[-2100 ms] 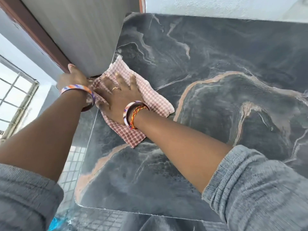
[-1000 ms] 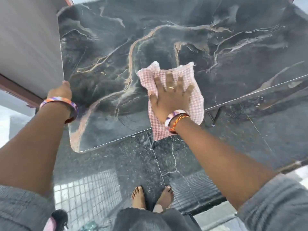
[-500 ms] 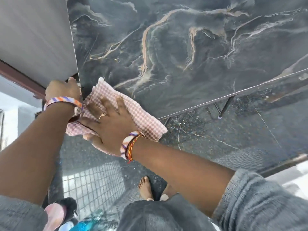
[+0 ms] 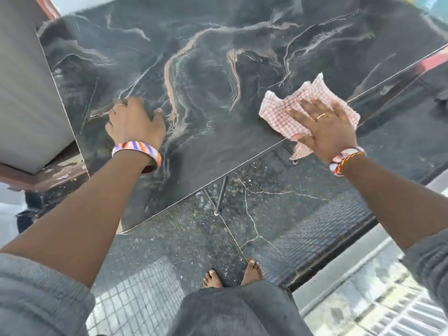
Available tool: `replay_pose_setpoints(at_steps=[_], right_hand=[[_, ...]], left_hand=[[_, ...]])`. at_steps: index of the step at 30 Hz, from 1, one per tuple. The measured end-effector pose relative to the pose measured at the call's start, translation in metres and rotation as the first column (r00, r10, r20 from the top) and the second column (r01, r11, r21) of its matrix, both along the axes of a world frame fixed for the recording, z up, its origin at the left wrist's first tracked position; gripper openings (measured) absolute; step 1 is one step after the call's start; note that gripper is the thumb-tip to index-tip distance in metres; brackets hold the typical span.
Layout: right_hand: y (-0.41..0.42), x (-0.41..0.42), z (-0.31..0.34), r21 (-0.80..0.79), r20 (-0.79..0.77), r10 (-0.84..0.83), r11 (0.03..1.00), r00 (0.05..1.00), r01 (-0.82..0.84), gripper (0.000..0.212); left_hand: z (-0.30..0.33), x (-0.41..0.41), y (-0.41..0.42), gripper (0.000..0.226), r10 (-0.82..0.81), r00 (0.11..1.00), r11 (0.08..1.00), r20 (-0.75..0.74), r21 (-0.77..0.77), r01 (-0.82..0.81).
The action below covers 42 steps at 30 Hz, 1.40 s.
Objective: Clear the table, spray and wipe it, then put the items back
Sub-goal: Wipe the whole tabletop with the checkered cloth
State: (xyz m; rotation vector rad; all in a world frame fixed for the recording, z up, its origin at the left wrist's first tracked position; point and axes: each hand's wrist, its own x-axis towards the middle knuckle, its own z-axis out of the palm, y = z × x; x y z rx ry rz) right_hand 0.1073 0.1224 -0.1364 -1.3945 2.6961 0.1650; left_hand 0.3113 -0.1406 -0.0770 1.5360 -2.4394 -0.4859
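Both hands have spread apart. My right hand (image 4: 324,127) presses the checked cloth (image 4: 286,112) flat-fingered at the marble table's (image 4: 206,69) near edge (formerly its left corner); my left hand (image 4: 135,122) rests there open.

Cloth (image 4: 286,112) partly under right hand (image 4: 324,127).

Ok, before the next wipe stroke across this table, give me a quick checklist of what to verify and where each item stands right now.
1. Pink-and-white checked cloth under the right hand: ok, fingers flat on it.
2. Cloth fully on the dark marble-patterned tabletop: not ok, one corner hangs over the near edge.
3. Left hand bracing the table: ok, it rests on the top near the left side.
4. Tabletop free of items in the stroke's path: ok, nothing stands on the part in view.
5. Surface wet from spray: cannot tell, the glossy pattern hides it.
6. Footing: ok, bare feet planted on the dark floor, clear of the table leg.
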Motion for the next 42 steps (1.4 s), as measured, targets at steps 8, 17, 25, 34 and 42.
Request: replay_pose_setpoints(at_steps=[8,17,25,34,42], right_hand=[[-0.031,0.078,-0.004,-0.118,-0.05,0.038,0.992,0.998,-0.043,0.07],[-0.034,0.072,-0.018,-0.339,-0.018,0.025,0.94,1.0,-0.03,0.059],[0.024,-0.101,-0.012,-0.376,0.241,-0.446,0.776,0.862,0.506,0.064],[0.077,-0.282,0.004,-0.28,0.344,-0.647,0.621,0.681,0.732,0.045],[0.069,-0.383,0.009,-0.126,0.287,-0.846,0.433,0.45,0.893,0.058]], left_hand=[[-0.01,-0.024,0.017,0.035,-0.33,0.938,0.94,0.104,-0.059,0.337],[-0.003,-0.107,0.043,0.037,-0.509,0.859,0.858,0.057,-0.05,0.512],[-0.003,-0.235,0.079,0.036,-0.605,0.794,0.791,0.06,-0.069,0.608],[-0.011,-0.412,0.142,0.036,-0.624,0.78,0.779,0.046,-0.04,0.626],[-0.007,-0.503,0.141,0.033,-0.614,0.789,0.785,0.035,-0.081,0.614]])
